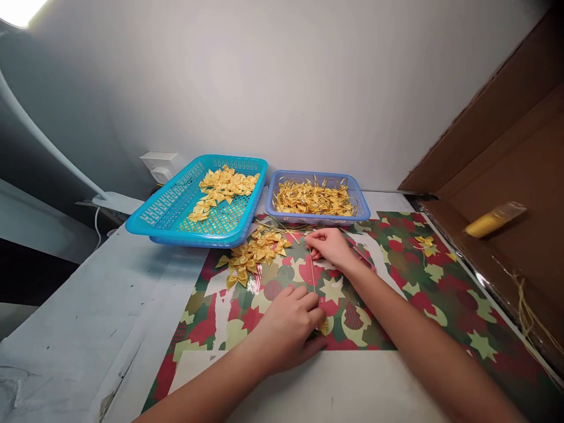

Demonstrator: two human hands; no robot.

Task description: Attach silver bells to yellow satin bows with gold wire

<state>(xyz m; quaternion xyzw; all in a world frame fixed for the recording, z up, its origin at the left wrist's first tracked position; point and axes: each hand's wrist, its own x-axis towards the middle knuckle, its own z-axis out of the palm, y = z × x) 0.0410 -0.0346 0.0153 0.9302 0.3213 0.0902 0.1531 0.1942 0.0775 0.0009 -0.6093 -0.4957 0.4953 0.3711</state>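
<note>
Golden wire (312, 271) runs from the right grip (327, 247), pinching it, to the left grip (297, 322), clasping a yellow bow (324, 328).

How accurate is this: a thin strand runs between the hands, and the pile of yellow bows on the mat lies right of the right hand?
The side is wrong: the head view shows the pile of yellow bows left of the right hand. The thin strand does run between that hand and the left hand.

Yellow bows (267, 249); gold strand (312, 271); turquoise basket (185, 236); periwinkle basket (317, 219); red-green-cream, star-patterned mat (432, 273).
</note>
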